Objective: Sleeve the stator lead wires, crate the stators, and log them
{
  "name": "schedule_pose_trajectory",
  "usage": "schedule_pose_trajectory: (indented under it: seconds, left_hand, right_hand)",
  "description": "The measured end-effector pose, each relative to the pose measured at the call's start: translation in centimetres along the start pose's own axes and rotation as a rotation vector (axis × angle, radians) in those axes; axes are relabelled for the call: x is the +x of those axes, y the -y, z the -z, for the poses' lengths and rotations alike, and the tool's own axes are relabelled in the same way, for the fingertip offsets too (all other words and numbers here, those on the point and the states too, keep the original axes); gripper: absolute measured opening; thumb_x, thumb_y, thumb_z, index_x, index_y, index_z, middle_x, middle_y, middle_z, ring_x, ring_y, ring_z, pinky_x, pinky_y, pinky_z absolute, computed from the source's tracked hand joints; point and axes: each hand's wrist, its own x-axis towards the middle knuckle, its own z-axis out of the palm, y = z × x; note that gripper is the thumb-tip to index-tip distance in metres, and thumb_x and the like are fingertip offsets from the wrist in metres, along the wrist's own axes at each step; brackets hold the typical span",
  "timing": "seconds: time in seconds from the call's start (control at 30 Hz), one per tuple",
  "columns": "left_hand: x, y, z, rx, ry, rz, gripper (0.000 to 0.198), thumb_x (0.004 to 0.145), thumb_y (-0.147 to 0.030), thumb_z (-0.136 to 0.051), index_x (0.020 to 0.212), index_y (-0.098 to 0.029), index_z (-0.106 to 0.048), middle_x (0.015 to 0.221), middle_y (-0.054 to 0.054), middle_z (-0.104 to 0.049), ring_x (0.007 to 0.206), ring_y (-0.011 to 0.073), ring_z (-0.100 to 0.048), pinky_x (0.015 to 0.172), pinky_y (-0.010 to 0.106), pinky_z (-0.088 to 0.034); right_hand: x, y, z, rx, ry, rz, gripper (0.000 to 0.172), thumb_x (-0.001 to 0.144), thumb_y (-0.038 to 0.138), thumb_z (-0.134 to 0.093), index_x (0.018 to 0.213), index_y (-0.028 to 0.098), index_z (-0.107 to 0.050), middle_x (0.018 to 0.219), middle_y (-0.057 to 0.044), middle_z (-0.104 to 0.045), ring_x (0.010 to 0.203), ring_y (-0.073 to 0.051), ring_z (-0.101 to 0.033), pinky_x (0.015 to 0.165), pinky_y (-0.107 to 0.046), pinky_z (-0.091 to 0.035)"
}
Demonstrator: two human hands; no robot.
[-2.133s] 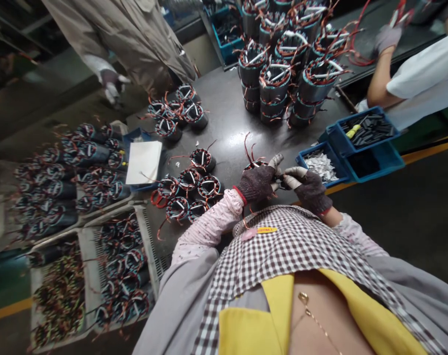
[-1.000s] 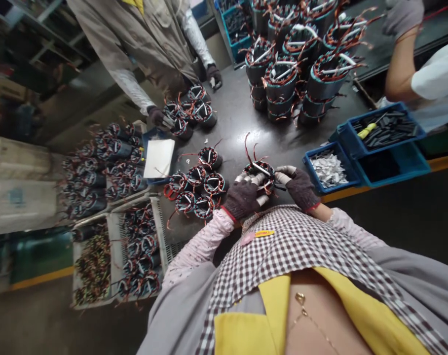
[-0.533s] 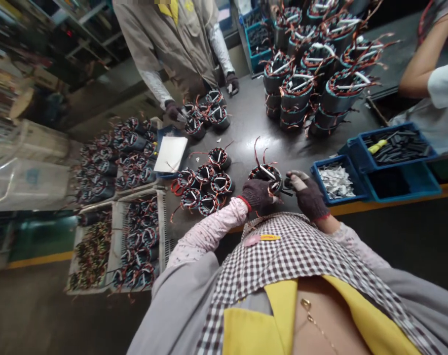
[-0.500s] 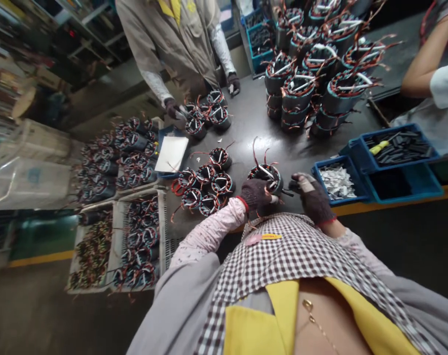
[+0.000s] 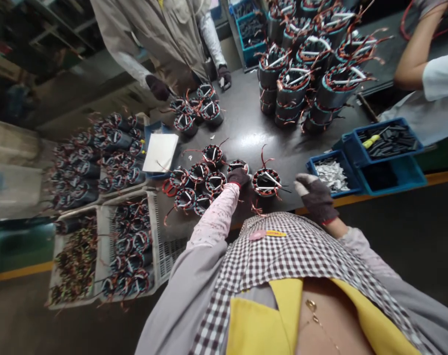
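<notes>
My left hand (image 5: 239,176), in a dark glove with bare fingertips, is closed on a wire-wound motor stator (image 5: 238,163) at the right side of a small group of stators (image 5: 215,182). Part of the held stator is hidden by the glove. Just right of it, another stator (image 5: 266,182) stands on the table with white sleeves across its top, copper leads sticking up and dark thin ends pointing right. My right hand (image 5: 316,196), gloved too, hovers to the right of that stator, apart from it. Its fingers are curled together; whatever they may hold is hidden.
Tall stacks of stators (image 5: 292,93) stand at the back right. Blue bins hold white pieces (image 5: 332,176) and black tubes (image 5: 390,140). A white pad (image 5: 161,153) and crates of stators (image 5: 153,231) lie left. A co-worker's gloved hand (image 5: 159,88) is near other stators.
My left hand has moved left, from the stator in front of me to one beside the group. The front stator now stands free. My right hand has drawn slightly away from it.
</notes>
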Motion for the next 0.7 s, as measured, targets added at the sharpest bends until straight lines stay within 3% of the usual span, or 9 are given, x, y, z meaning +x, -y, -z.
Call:
schedule_pose_trajectory:
  seconds: [0.13, 0.2, 0.27, 0.33, 0.43, 0.53, 0.63, 0.7]
  left_hand:
    - [-1.1, 0.6, 0.0, -0.041, 0.024, -0.014, 0.038, 0.105, -0.025, -0.072, 0.14, -0.013, -0.078, 0.139, 0.019, -0.081, 0.13, 0.0287, -0.077, 0.115, 0.035, -0.056]
    - [-2.9, 1.2, 1.1, -0.042, -0.057, -0.001, 0.048, 0.103, -0.028, -0.075, 0.15, -0.017, -0.073, 0.146, 0.017, -0.078, 0.132, 0.0285, -0.075, 0.117, 0.036, -0.056]
    - [-5.0, 1.2, 2.1, -0.034, -0.189, -0.043, 0.054, 0.105, -0.03, -0.073, 0.158, -0.019, -0.069, 0.153, 0.016, -0.073, 0.137, 0.0289, -0.072, 0.119, 0.037, -0.055]
    - [-7.0, 0.3, 2.4, -0.024, -0.233, -0.208, 0.054, 0.107, -0.031, -0.072, 0.16, -0.021, -0.069, 0.157, 0.014, -0.071, 0.141, 0.0281, -0.069, 0.123, 0.038, -0.053]
    - [-8.5, -2.2, 1.5, 0.077, -0.041, -0.463, 0.059, 0.1, -0.04, -0.084, 0.155, -0.026, -0.074, 0.154, 0.01, -0.074, 0.14, 0.0299, -0.07, 0.121, 0.039, -0.055]
    - [-8.3, -4.5, 0.1, 0.221, 0.053, -0.428, 0.058, 0.094, -0.048, -0.09, 0.146, -0.023, -0.081, 0.141, 0.013, -0.079, 0.129, 0.0346, -0.076, 0.11, 0.041, -0.06]
    - [-8.1, -5.3, -1.1, 0.229, 0.014, -0.38, 0.049, 0.098, -0.047, -0.086, 0.139, -0.019, -0.084, 0.132, 0.016, -0.081, 0.125, 0.0342, -0.078, 0.104, 0.039, -0.06]
    - [-8.4, -5.0, -1.6, 0.211, -0.018, -0.41, 0.047, 0.104, -0.046, -0.081, 0.141, -0.017, -0.083, 0.135, 0.017, -0.08, 0.128, 0.0341, -0.076, 0.106, 0.039, -0.059]
  right_hand:
    - [3.5, 5.3, -2.9, -0.537, 0.389, 0.166, 0.059, 0.098, 0.047, -0.085, 0.142, 0.01, -0.072, 0.143, -0.031, -0.075, 0.118, -0.036, -0.076, 0.104, -0.044, -0.059]
    - [4.6, 7.6, -4.5, -0.793, 0.574, 0.176, 0.052, 0.109, 0.041, -0.071, 0.144, 0.002, -0.069, 0.139, -0.036, -0.074, 0.122, -0.039, -0.076, 0.102, -0.043, -0.058]
    - [5.3, 9.2, -5.6, -0.892, 0.68, 0.168, 0.042, 0.114, 0.027, -0.056, 0.139, -0.002, -0.071, 0.132, -0.037, -0.076, 0.12, -0.039, -0.078, 0.099, -0.042, -0.058]
    - [6.0, 9.9, -5.8, -0.9, 0.736, 0.209, 0.038, 0.113, 0.02, -0.051, 0.133, -0.001, -0.075, 0.129, -0.035, -0.078, 0.121, -0.038, -0.079, 0.099, -0.041, -0.058]
    - [7.4, 9.6, -4.7, -0.931, 0.819, 0.279, 0.04, 0.113, 0.023, -0.051, 0.134, 0.004, -0.079, 0.132, -0.032, -0.08, 0.125, -0.038, -0.078, 0.101, -0.039, -0.056]
    - [8.6, 8.9, -3.4, -0.941, 0.846, 0.279, 0.044, 0.116, 0.029, -0.047, 0.142, 0.01, -0.077, 0.136, -0.025, -0.081, 0.123, -0.033, -0.078, 0.099, -0.035, -0.055]
    - [8.3, 8.9, -3.5, -0.929, 0.797, 0.295, 0.048, 0.118, 0.033, -0.044, 0.153, 0.015, -0.072, 0.143, -0.021, -0.079, 0.125, -0.029, -0.076, 0.1, -0.034, -0.054]
    - [7.5, 9.3, -4.5, -0.948, 0.712, 0.359, 0.047, 0.117, 0.032, -0.047, 0.153, 0.014, -0.072, 0.149, -0.023, -0.074, 0.13, -0.032, -0.071, 0.102, -0.037, -0.052]
